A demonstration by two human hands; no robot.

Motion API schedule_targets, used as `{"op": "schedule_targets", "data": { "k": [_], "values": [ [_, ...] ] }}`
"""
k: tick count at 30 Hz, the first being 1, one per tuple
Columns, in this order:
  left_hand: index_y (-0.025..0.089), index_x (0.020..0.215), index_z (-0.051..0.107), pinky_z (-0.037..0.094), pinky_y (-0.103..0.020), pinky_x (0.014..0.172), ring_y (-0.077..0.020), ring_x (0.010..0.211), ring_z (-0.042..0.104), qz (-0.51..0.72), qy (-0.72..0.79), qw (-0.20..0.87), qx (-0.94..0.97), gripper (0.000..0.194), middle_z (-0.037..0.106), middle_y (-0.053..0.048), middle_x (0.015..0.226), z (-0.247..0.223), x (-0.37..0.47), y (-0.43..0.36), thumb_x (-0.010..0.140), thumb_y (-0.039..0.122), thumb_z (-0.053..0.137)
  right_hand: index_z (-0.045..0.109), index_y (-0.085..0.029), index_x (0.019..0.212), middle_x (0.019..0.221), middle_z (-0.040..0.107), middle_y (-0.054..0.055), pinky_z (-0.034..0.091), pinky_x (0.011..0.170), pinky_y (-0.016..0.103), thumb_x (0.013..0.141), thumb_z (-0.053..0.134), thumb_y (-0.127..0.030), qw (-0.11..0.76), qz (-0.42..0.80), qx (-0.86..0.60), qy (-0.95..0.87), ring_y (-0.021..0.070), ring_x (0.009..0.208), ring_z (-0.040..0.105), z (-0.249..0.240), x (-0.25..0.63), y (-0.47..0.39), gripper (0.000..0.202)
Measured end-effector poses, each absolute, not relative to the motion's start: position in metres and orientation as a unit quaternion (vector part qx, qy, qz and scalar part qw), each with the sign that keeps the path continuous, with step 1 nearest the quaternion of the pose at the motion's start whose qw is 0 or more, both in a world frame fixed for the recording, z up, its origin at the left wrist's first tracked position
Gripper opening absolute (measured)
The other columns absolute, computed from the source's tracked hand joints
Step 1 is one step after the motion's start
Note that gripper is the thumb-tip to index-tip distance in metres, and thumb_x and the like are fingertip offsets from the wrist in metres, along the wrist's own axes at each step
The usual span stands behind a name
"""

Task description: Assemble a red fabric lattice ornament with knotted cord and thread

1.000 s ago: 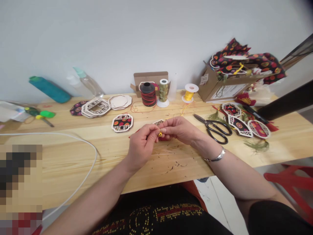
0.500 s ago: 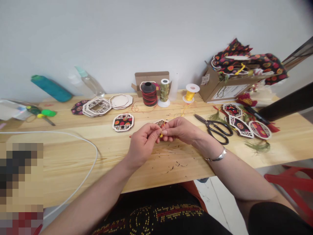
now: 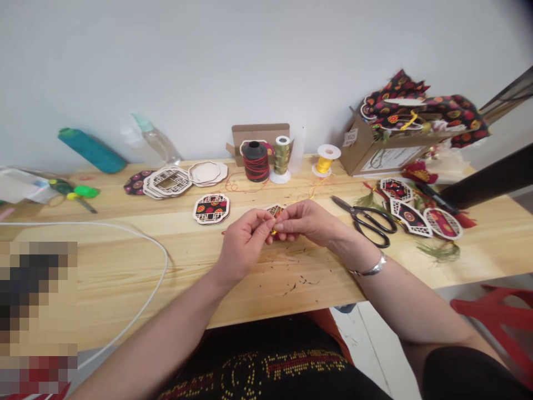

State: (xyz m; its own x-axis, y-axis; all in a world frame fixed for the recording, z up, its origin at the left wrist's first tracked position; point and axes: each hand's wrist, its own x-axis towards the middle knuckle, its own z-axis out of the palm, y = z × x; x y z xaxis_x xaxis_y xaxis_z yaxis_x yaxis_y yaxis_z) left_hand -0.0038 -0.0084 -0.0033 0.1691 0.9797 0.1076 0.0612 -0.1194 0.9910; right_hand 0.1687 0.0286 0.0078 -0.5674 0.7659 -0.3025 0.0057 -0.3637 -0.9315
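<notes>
My left hand (image 3: pixel 249 236) and my right hand (image 3: pixel 306 222) meet over the middle of the wooden table, fingertips pinched together. Between them is a bit of yellow cord (image 3: pixel 273 231), gripped by both. More yellow cord leads back to a white spool of yellow cord (image 3: pixel 325 164). Behind my fingers lies a lattice-cut wooden ornament (image 3: pixel 275 210), mostly hidden. Black-handled scissors (image 3: pixel 370 221) lie open to the right of my right hand. Left of my left hand sits an ornament with patterned fabric (image 3: pixel 211 209).
Further back stand a cone of dark red cord (image 3: pixel 255 164), a gold thread spool (image 3: pixel 282 158) and a cardboard box of fabric (image 3: pixel 383 150). Several finished ornaments (image 3: pixel 412 216) lie right. Wooden frames (image 3: pixel 169 182), a teal thread cone (image 3: pixel 91 150) and a white cable (image 3: pixel 164 261) are left.
Both hands stay pinched on the yellow cord in nearly the same place, with only slight finger movement. The view has shifted slightly.
</notes>
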Motion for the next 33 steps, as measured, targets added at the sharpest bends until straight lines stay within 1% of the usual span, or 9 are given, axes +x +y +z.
{"op": "schedule_targets", "data": {
  "k": [6, 11, 17, 23, 29, 33],
  "values": [
    [0.016, 0.084, 0.061, 0.042, -0.019, 0.053, -0.0074, 0.053, 0.055, 0.466, 0.457, 0.526, 0.546, 0.009, 0.061, 0.003, 0.059, -0.0029, -0.0044, -0.0077, 0.084, 0.025, 0.062, 0.069, -0.013, 0.069, 0.058, 0.064, -0.001, 0.038, 0.051, 0.02, 0.066, 0.08, -0.035, 0.267, 0.721, -0.382, -0.513, 0.0056, 0.052, 0.052, 0.0071, 0.1682, 0.0281, 0.025],
    [0.015, 0.088, 0.064, 0.04, -0.021, 0.051, -0.0087, 0.053, 0.053, 0.462, 0.474, 0.534, 0.526, 0.015, 0.058, 0.004, 0.056, -0.0009, -0.0042, -0.0072, 0.081, 0.029, 0.066, 0.069, -0.013, 0.069, 0.061, 0.066, 0.001, 0.037, 0.049, 0.02, 0.067, 0.079, -0.036, 0.284, 0.722, -0.374, -0.508, 0.0056, 0.052, 0.052, 0.0069, 0.167, 0.0276, 0.025],
    [0.014, 0.09, 0.068, 0.035, -0.021, 0.047, -0.0075, 0.048, 0.046, 0.459, 0.476, 0.554, 0.506, 0.021, 0.056, 0.004, 0.054, 0.0009, -0.0037, -0.0044, 0.08, 0.032, 0.068, 0.068, -0.013, 0.067, 0.058, 0.065, 0.0, 0.035, 0.046, 0.021, 0.061, 0.083, -0.039, 0.324, 0.718, -0.381, -0.484, 0.0059, 0.048, 0.05, 0.0061, 0.1666, 0.0291, 0.031],
    [0.014, 0.087, 0.07, 0.031, -0.022, 0.046, -0.0063, 0.046, 0.04, 0.442, 0.49, 0.542, 0.521, 0.021, 0.054, 0.004, 0.054, 0.0001, -0.0059, -0.0045, 0.083, 0.034, 0.065, 0.066, -0.014, 0.062, 0.054, 0.061, -0.001, 0.036, 0.045, 0.021, 0.063, 0.081, -0.04, 0.357, 0.681, -0.398, -0.5, 0.0069, 0.048, 0.05, 0.0049, 0.1672, 0.0305, 0.031],
    [0.014, 0.08, 0.068, 0.028, -0.021, 0.044, -0.006, 0.047, 0.038, 0.427, 0.493, 0.534, 0.538, 0.025, 0.053, 0.003, 0.056, -0.0021, -0.0079, -0.0044, 0.083, 0.038, 0.064, 0.067, -0.013, 0.064, 0.053, 0.058, -0.002, 0.034, 0.044, 0.021, 0.064, 0.079, -0.038, 0.377, 0.661, -0.416, -0.497, 0.0057, 0.047, 0.045, 0.0042, 0.1662, 0.0312, 0.028],
    [0.015, 0.077, 0.068, 0.026, -0.021, 0.043, -0.0056, 0.046, 0.036, 0.422, 0.496, 0.548, 0.525, 0.028, 0.053, 0.003, 0.057, -0.0048, -0.0088, -0.0045, 0.083, 0.042, 0.064, 0.067, -0.014, 0.065, 0.055, 0.06, -0.002, 0.035, 0.044, 0.02, 0.063, 0.079, -0.039, 0.385, 0.659, -0.424, -0.487, 0.0056, 0.047, 0.045, 0.0057, 0.1657, 0.0306, 0.028]
  ]
}}
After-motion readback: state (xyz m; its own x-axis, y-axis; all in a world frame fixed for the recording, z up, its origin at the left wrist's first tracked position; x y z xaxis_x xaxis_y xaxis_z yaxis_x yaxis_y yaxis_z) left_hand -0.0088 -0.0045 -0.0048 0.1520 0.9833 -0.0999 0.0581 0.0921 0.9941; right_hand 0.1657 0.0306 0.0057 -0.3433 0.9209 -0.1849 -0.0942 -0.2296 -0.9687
